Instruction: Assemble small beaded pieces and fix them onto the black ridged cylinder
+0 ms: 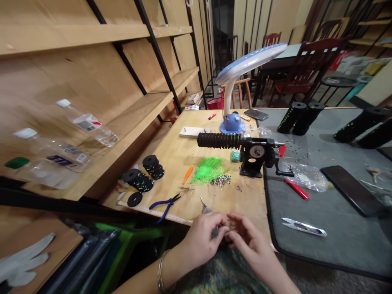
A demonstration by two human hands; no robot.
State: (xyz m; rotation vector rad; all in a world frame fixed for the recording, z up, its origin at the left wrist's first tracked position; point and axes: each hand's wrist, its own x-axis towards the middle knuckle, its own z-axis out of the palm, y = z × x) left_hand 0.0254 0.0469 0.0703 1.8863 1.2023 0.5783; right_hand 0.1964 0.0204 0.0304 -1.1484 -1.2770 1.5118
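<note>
Right, you're at one pale wooden table (245,208) half covered by a grey mat (352,249), beside a shelf (143,112) bearing three bottles (94,124). One crank device (254,153) stands between your hands and one lamp (251,61); one pair of blue-handled pliers (167,204) lies left, one pair of snips (304,227) right. Your left hand (202,237) curls round a dark-ended tool (215,232) near the table's edge; whether your right hand (254,249) pinches anything, I can't tell.
</note>
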